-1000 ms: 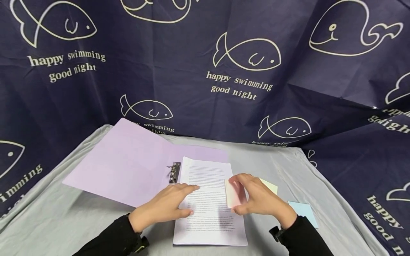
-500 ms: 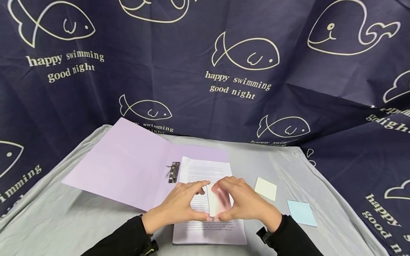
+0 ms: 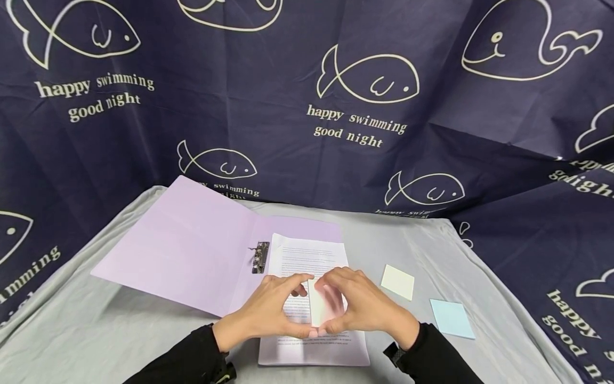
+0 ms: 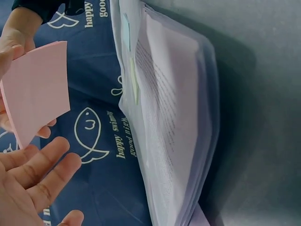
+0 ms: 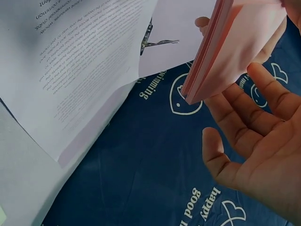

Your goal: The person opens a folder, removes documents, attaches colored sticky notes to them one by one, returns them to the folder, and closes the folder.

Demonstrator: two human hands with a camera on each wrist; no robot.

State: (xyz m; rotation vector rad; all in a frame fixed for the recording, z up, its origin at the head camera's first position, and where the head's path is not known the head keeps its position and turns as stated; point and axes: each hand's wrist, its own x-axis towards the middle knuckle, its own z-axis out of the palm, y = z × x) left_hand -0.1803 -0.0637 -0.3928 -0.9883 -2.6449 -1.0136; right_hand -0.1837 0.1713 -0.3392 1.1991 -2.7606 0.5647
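A pink sticky note pad (image 3: 316, 306) is held between both hands, tilted on edge above a stack of printed sheets (image 3: 307, 253). My left hand (image 3: 264, 309) has its index finger and thumb at opposite corners of the pad's left side. From the other side my right hand (image 3: 369, 306) grips it, fingers over the top and thumb below. The pad's pink face (image 4: 40, 84) shows in the left wrist view, and its layered edge (image 5: 207, 52) in the right wrist view. Both thumbs meet near its lower corner.
Under the sheets lies an opened lilac folder (image 3: 192, 245), its cover raised toward the left, with a metal clip (image 3: 260, 257) at the spine. A pale yellow sticky pad (image 3: 398, 282) and a light blue one (image 3: 453, 319) lie to the right on the grey cloth (image 3: 393, 240).
The right hand has carried the pink pad left over the sheets, uncovering the yellow pad. My left hand has come to the pad's left side. In the last half second little has moved.
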